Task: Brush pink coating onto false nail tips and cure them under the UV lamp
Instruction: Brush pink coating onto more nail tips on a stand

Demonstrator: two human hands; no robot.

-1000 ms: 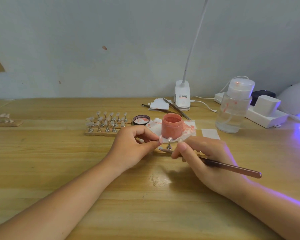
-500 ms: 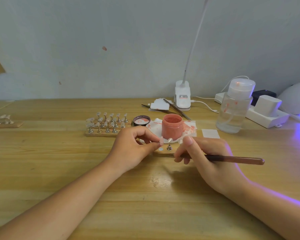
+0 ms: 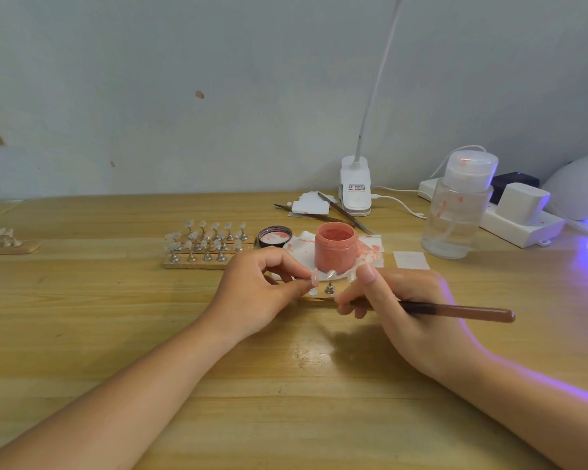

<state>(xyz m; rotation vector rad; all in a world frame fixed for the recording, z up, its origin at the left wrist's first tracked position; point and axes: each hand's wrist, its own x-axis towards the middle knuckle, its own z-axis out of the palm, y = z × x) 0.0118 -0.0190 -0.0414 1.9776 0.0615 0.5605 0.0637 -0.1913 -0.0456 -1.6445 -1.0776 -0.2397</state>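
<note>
Left hand (image 3: 252, 293) pinching pink-coated nail tip (image 3: 314, 277), right hand (image 3: 398, 310) gripping brush (image 3: 455, 312)

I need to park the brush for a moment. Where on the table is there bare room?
Bare wood lies in front of both hands, and left of the nail stand. It is crowded behind the hands: pink jar, lid, clear bottle, power strip.

Both hands (image 3: 255, 290) (image 3: 401, 310) curled (pinching)
</note>
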